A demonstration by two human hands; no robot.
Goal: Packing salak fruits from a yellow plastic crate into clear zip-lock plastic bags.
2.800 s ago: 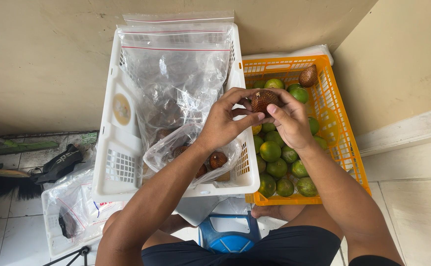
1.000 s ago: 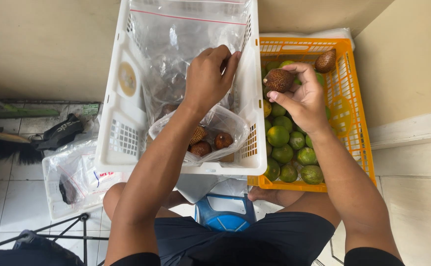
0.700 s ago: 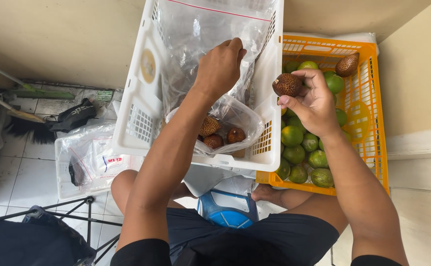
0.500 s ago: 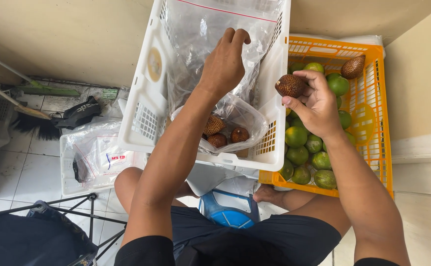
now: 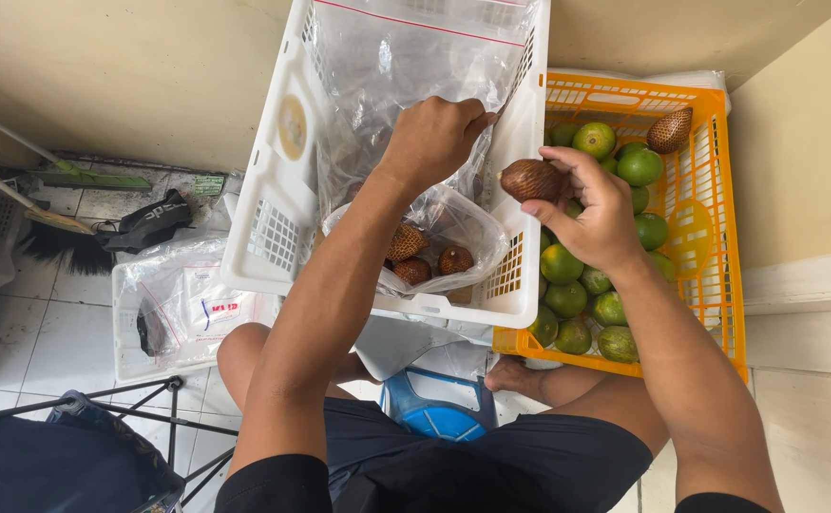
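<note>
Walls close in beyond both baskets, leaving little open room past the hands. Between the hands runs the rim of the white basket, slotted plastic. The left hand is closed, pinching the edge of a clear plastic bag holding three scaly brown fruits. The right hand, fingers curled, grips a brown scaly fruit just above the orange basket of smooth green limes.
</note>
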